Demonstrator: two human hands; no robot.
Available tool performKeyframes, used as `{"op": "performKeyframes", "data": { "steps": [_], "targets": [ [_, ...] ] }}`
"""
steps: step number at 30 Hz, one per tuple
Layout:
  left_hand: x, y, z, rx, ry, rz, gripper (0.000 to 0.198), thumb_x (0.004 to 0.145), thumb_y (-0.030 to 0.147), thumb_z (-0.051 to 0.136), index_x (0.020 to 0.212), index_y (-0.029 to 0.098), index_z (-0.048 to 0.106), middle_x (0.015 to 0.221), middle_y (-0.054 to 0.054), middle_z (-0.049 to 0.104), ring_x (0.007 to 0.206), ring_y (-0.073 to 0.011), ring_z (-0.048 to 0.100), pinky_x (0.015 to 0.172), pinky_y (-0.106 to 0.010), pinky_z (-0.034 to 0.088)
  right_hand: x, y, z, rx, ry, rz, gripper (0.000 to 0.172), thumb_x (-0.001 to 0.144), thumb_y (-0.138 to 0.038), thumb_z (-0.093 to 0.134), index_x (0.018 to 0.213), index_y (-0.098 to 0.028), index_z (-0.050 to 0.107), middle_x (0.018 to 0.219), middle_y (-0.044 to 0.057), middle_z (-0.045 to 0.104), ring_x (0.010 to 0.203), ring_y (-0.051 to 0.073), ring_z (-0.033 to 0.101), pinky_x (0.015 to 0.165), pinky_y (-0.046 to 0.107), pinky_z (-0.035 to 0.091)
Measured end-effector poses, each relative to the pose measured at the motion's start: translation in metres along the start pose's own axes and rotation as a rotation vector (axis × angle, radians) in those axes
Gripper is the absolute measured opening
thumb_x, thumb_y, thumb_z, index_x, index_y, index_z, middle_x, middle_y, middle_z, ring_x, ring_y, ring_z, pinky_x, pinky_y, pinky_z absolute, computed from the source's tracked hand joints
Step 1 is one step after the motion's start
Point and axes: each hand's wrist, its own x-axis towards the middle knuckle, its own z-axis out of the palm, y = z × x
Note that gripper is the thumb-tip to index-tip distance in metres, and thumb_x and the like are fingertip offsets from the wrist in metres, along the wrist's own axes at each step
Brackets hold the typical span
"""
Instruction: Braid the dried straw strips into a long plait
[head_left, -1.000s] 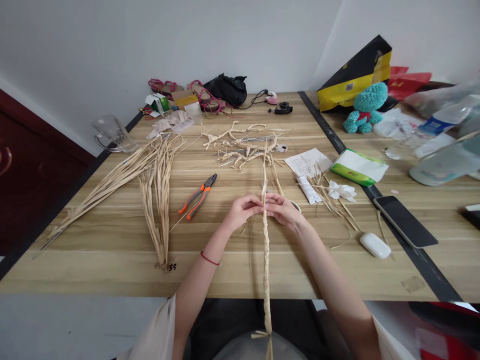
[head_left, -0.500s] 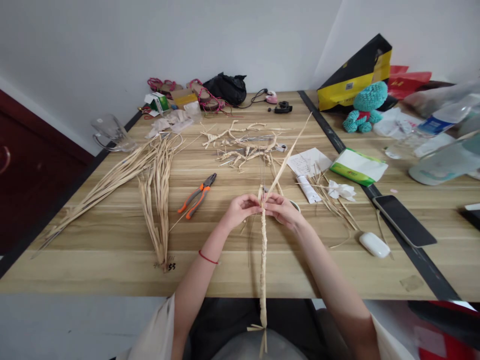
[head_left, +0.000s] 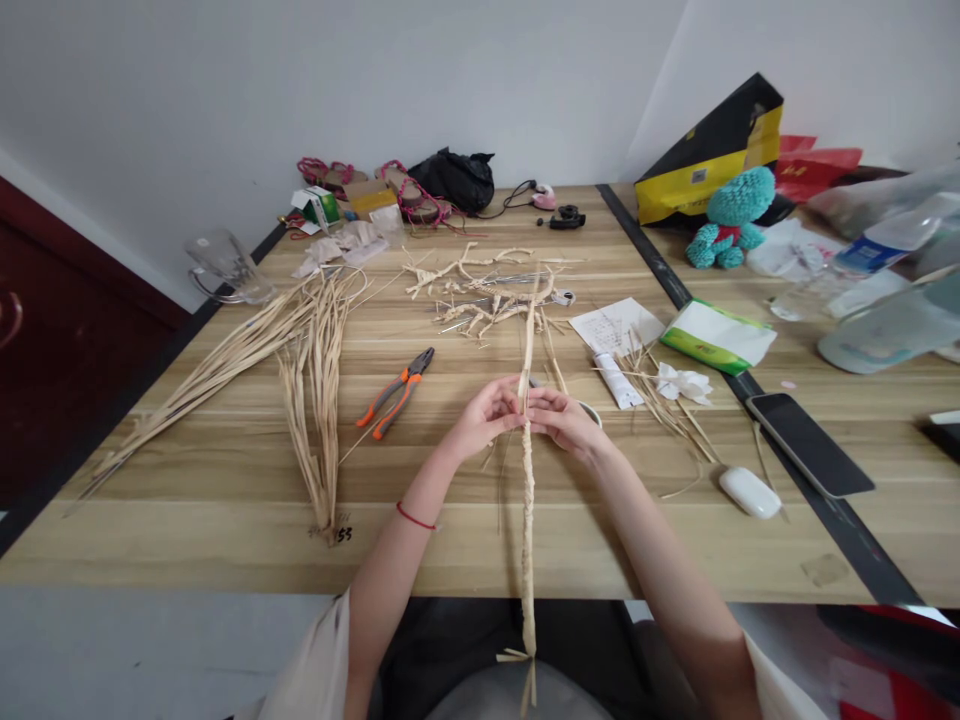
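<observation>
A long pale wrapped stem (head_left: 528,530) runs from my fingers down past the table's front edge, with short loose strands at its lower end. My left hand (head_left: 487,415) pinches its upper end from the left. From the right, my right hand (head_left: 566,420) closes its fingers on the same spot. Above them a flat straw strip (head_left: 529,345) stands up, pointing away from me. Bundles of dry straw (head_left: 319,400) lie to the left, beside orange-handled pliers (head_left: 395,393). Several wrapped branch pieces (head_left: 487,300) lie beyond my hands.
On the wooden table (head_left: 225,540) are a glass mug (head_left: 229,268), a white tube (head_left: 618,380), a tissue pack (head_left: 716,335), a phone (head_left: 810,443), a white case (head_left: 750,492), a teal crocheted doll (head_left: 739,200) and bottles at the right.
The straw strip has swung left, from slanting up to the right to standing nearly straight above the stem. Both hands remain at the stem's upper end, with the left fingers slightly shifted.
</observation>
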Motion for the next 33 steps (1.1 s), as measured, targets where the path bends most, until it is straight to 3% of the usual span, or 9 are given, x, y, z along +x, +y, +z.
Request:
{"op": "performKeyframes", "data": {
  "steps": [6,15,33],
  "targets": [
    [-0.0007,0.0007,0.001,-0.006,0.004,-0.04,0.045,0.068,0.03,0.076,0.108,0.017,0.058,0.098,-0.005,0.061,0.088,-0.0143,0.059,0.08,-0.027,0.048,-0.0007,-0.0005,0.0016,-0.008,0.003,-0.012,0.029,0.061,-0.018,0.08,0.088,-0.021,0.068,0.085,0.002,0.072,0.07,0.012,0.068,0.065,0.021,0.056],
    [-0.0017,0.005,0.004,0.034,0.008,-0.018,0.028,0.069,0.032,0.075,0.088,0.013,0.065,0.088,-0.005,0.065,0.085,-0.0152,0.06,0.081,-0.029,0.048,0.001,-0.0004,0.0004,0.017,0.036,-0.027,0.031,0.059,-0.016,0.082,0.086,-0.021,0.069,0.08,-0.001,0.07,0.069,0.011,0.066,0.067,0.023,0.056],
    [-0.0002,-0.0005,0.0039,0.018,0.007,0.016,0.022,0.069,0.029,0.075,0.076,0.013,0.061,0.078,0.0,0.06,0.078,-0.0109,0.057,0.077,-0.025,0.044,0.0012,0.001,-0.0018,0.015,0.011,-0.021,0.032,0.061,-0.019,0.081,0.09,-0.023,0.068,0.081,0.0,0.071,0.071,0.012,0.067,0.067,0.023,0.054]
  ]
}}
